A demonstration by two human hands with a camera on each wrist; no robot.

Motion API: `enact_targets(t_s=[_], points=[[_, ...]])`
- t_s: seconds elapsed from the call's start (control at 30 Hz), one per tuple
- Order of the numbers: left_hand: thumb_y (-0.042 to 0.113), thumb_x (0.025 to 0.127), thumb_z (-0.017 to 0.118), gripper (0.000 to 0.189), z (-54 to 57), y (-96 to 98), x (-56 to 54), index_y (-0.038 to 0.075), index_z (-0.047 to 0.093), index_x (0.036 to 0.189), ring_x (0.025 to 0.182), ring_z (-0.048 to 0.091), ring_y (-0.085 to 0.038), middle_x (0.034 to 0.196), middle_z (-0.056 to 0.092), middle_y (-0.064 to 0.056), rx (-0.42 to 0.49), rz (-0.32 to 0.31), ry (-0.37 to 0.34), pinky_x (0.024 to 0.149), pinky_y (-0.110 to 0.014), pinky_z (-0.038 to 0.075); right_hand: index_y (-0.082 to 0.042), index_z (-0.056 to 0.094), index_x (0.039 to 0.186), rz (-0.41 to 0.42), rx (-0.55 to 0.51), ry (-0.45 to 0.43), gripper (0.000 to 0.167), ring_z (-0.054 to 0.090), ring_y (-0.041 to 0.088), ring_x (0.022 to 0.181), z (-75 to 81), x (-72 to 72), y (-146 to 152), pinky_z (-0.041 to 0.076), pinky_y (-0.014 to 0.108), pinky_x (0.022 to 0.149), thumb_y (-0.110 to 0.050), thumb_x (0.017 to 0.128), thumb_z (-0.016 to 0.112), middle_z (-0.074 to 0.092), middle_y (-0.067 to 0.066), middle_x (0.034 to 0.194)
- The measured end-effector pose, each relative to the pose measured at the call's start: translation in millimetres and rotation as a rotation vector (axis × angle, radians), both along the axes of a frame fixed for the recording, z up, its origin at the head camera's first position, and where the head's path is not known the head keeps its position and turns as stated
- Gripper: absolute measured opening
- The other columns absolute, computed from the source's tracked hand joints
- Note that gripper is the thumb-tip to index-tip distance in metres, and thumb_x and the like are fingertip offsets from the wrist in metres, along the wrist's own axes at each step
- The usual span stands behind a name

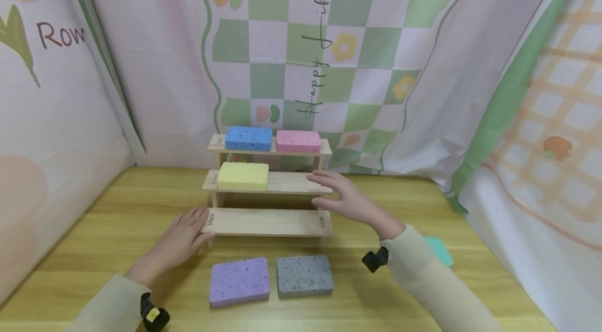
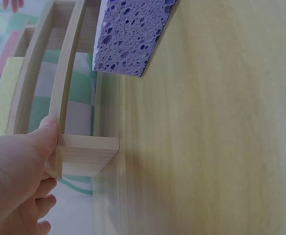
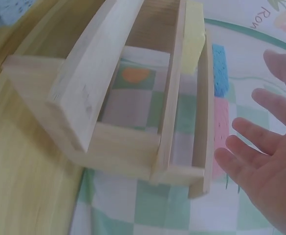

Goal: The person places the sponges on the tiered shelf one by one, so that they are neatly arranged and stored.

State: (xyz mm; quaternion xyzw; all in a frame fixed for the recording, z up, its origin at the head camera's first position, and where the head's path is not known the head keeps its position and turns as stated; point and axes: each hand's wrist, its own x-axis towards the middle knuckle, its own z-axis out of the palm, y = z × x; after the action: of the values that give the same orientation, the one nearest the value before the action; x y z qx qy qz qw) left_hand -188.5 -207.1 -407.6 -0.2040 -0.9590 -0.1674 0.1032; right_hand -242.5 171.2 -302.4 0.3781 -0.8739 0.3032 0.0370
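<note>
A three-tier wooden shelf (image 1: 270, 221) stands on the table. My left hand (image 1: 181, 235) grips the left end of its lowest tier; in the left wrist view the thumb (image 2: 47, 131) lies on the tier's edge. My right hand (image 1: 345, 198), fingers spread and holding nothing, is by the right end of the middle tier. On the top tier lie a blue sponge (image 1: 248, 138) and a pink sponge (image 1: 298, 141). A yellow sponge (image 1: 243, 176) lies on the left of the middle tier. In front of the shelf are a purple sponge (image 1: 240, 281) and a grey sponge (image 1: 304, 275).
A teal item (image 1: 439, 251), partly covered by the right sleeve (image 1: 423, 269), lies on the wooden table (image 1: 117, 206) at the right. Behind the shelf hangs a green-and-white checked curtain (image 1: 310, 60), with printed cloth on both sides.
</note>
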Motion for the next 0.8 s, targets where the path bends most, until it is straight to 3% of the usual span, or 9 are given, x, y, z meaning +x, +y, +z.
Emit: enact_targets(t_s=[0.27, 0.63, 0.8], points=[[0.031, 0.097, 0.047, 0.059, 1.1, 0.6, -1.5, -0.012, 0.034, 0.135, 0.128, 0.026, -0.045, 0.139, 0.032, -0.029, -0.007, 0.002, -0.002, 0.103, -0.059, 0.015, -0.006, 0.045, 0.136, -0.024, -0.016, -0.021, 0.055, 0.03, 0.035, 0.129, -2.1, 6.1, 29, 0.027, 0.056, 0.101, -0.025, 0.088, 0.064, 0.034, 0.015, 0.143], [0.031, 0.097, 0.047, 0.059, 1.2, 1.8, -0.1, -0.013, 0.034, 0.135, 0.128, 0.026, -0.045, 0.139, 0.031, -0.029, -0.003, -0.002, 0.0, 0.103, -0.059, 0.015, -0.012, 0.045, 0.137, -0.125, -0.024, -0.056, 0.055, 0.031, 0.037, 0.128, -6.0, 16.2, 80, 0.029, 0.059, 0.097, -0.024, 0.088, 0.064, 0.036, 0.014, 0.142], [0.029, 0.097, 0.048, 0.058, 1.8, 1.9, 1.0, -0.013, 0.034, 0.134, 0.128, 0.026, -0.045, 0.139, 0.032, -0.029, 0.0, 0.001, 0.004, 0.103, -0.059, 0.015, -0.011, 0.045, 0.137, -0.123, -0.025, -0.045, 0.054, 0.033, 0.037, 0.127, -10.3, 21.0, 103, 0.032, 0.056, 0.097, -0.02, 0.087, 0.065, 0.039, 0.015, 0.14]])
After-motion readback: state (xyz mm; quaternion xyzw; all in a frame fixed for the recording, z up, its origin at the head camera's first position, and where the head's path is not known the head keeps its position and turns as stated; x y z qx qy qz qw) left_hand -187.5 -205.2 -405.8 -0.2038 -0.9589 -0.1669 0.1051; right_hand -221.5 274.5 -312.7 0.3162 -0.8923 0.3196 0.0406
